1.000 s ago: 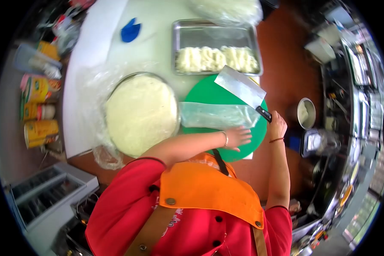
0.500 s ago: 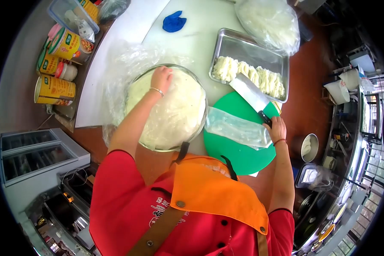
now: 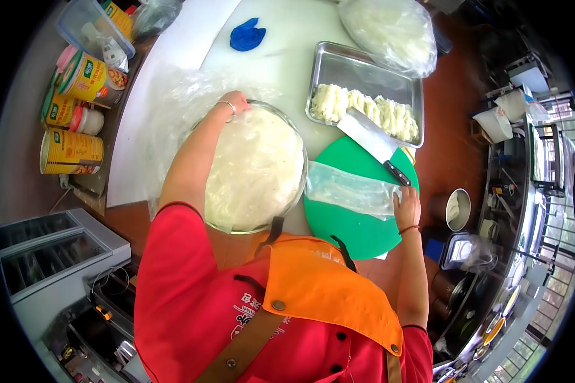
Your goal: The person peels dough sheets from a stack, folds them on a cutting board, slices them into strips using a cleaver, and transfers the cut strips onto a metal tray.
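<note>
A large round basin (image 3: 305, 163) holds a broad mass of pale dough (image 3: 262, 169) under clear plastic film (image 3: 166, 96). My left hand (image 3: 237, 102) is closed at the basin's far rim, its fingers curled on the film and partly hidden. A green round cutting board (image 3: 358, 233) carries a pale flat strip in clear plastic (image 3: 354, 190). My right hand (image 3: 407, 205) lies at the strip's right end by the board's edge, fingers extended. Just beyond its fingertips is the black handle of a cleaver (image 3: 372, 140), whose blade rests across the board and the tray edge.
A metal tray (image 3: 364, 67) with twisted white dough strips (image 3: 364, 112) stands behind the board. Beyond it sits a bulging plastic bag (image 3: 390, 32). A blue cloth-like piece (image 3: 246, 34) lies on the table. Yellow cans (image 3: 71, 152) line the left side.
My left hand has moved from over the dough to the basin's far rim. My right hand has come away from the cleaver handle towards the plastic-covered strip's end.
</note>
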Available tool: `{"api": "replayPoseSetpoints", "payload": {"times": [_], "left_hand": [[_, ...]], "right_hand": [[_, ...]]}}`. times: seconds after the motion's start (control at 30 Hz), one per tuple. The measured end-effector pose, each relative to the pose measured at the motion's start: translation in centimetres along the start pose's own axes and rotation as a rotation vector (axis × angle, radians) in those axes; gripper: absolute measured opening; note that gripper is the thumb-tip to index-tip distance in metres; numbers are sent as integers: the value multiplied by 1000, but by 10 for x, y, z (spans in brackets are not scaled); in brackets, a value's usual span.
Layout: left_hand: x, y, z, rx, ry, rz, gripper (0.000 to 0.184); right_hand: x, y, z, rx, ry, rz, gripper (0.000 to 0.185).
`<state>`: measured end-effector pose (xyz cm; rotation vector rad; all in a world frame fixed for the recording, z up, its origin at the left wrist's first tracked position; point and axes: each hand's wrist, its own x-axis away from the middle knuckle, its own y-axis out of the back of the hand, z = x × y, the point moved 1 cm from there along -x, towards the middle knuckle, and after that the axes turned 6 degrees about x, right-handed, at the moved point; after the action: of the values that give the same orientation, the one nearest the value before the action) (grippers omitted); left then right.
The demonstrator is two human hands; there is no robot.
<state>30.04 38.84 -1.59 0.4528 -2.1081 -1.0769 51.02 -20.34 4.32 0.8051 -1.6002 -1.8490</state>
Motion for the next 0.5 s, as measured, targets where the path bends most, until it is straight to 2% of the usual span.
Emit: {"api": "replayPoseSetpoints", "payload": {"times": [0.17, 0.27, 0.47, 0.5], "left_hand": [[-8, -1, -1, -11, -39, 70, 24], [-12, -3, 0, -45, -91, 58, 23], [-13, -5, 0, -71, -41, 82, 24], [-10, -4, 0, -48, -90, 40, 23]], "right_hand": [[22, -8, 8, -23, 33, 2, 18], [30, -8, 16, -41, 34, 20, 15], [41, -8, 24, -77, 22, 15, 15], [42, -7, 25, -77, 20, 21, 15]]}}
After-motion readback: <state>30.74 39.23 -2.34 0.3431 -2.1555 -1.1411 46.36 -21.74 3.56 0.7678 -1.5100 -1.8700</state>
